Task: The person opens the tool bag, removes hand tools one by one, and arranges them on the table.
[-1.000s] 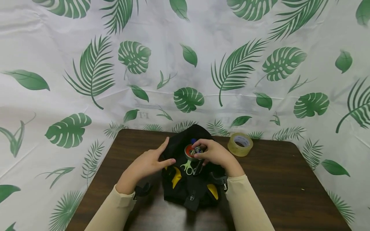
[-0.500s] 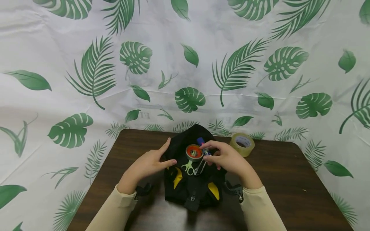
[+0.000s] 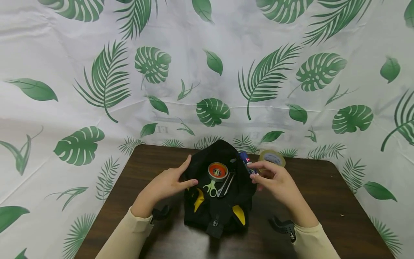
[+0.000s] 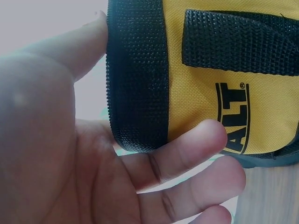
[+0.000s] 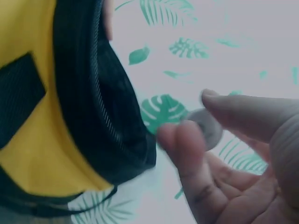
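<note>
A black and yellow tool bag [image 3: 207, 219] stands with its top unzipped. Inside lie an orange-centred tape roll [image 3: 217, 171], scissors with pale green handles [image 3: 211, 188] and a slim metal-edged tool [image 3: 227, 184]. My left hand [image 3: 165, 183] touches the bag's left side, fingers fairly straight and thumb over the rim; the left wrist view shows the fingers [image 4: 187, 149] beside the yellow cloth. Just outside the right rim, my right hand [image 3: 275, 180] pinches a blue-capped glue stick [image 3: 244, 158] between thumb and fingers. Its round grey end [image 5: 210, 129] faces the right wrist camera.
A clear packing tape roll [image 3: 273, 157] rests on the brown table [image 3: 323, 208] behind my right hand, partly hidden by it. A white leaf-print cloth [image 3: 181, 64] hangs behind the table's far edge.
My right hand has drawn the glue stick out of the bag and carried it right, past the rim. The left hand has stayed at the bag's side.
</note>
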A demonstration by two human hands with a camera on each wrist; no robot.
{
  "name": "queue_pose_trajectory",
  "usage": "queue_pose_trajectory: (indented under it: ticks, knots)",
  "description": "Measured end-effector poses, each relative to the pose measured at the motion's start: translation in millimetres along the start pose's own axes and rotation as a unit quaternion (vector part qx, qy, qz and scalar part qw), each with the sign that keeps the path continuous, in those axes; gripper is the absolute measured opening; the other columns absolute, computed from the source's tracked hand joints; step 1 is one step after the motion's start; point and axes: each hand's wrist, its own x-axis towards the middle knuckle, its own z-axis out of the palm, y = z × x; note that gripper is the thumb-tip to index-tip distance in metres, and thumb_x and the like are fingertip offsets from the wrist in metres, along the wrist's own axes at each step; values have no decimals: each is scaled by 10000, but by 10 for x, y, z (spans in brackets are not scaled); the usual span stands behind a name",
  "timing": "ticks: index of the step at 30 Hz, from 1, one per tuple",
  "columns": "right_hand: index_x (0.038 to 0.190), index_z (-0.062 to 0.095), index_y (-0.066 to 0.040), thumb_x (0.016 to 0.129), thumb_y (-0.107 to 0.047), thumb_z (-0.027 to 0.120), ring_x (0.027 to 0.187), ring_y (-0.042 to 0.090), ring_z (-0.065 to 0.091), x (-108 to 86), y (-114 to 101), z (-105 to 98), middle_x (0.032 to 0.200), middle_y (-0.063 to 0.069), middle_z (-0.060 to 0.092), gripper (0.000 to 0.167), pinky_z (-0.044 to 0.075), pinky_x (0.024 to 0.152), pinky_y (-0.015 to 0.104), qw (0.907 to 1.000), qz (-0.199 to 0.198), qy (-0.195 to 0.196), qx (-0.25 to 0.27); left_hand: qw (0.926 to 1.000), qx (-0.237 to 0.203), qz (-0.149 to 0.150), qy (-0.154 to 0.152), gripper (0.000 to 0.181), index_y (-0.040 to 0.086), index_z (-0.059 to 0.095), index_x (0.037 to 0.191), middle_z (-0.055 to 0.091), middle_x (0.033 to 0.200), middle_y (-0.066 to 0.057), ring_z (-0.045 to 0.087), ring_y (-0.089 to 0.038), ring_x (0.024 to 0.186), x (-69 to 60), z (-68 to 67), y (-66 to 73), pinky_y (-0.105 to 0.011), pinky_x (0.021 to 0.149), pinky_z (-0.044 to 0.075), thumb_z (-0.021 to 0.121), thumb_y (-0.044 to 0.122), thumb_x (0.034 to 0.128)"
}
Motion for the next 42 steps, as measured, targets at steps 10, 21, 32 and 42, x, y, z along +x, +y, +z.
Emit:
queue_pose_trajectory:
  ticks: [10,21,32,42]
  knots:
    - [1303,763,-71,1025,-121,782,797,122,760,-69,172,-241,978,118,806,283,649,712,275,9848,-625,1619,-51,10000,-64,34,-68,1032,353,82,1769,809,988,141,685,-331,1351,-19,-7,18,-596,1174,500,600,783,987]
    - [1300,800,-106,987,-158,838,664,97,664,-99,1398,-720,839,39,776,320,511,572,194,9418,265,3265,-754,9999,25,110,-112,1018,398,56,1756,813,988,119,685,-326,1351,25,-10,14,-588,1177,502,587,796,985]
    - [1307,666,142,960,15,808,666,116,732,-155,2163,-789,909,-13,788,396,526,495,213,8785,519,4119,2365,10000,15,25,-11,1024,376,79,1763,821,1142,81,657,-339,1393,13,4,-32,-605,1184,492,590,797,982]
    - [1262,694,157,965,-22,817,706,103,736,-152,2250,-839,907,-16,810,368,586,594,205,8757,807,4028,2537,10000,-39,69,41,1012,393,80,1759,818,1138,73,683,-328,1356,19,14,-24,-598,1169,508,601,785,985]
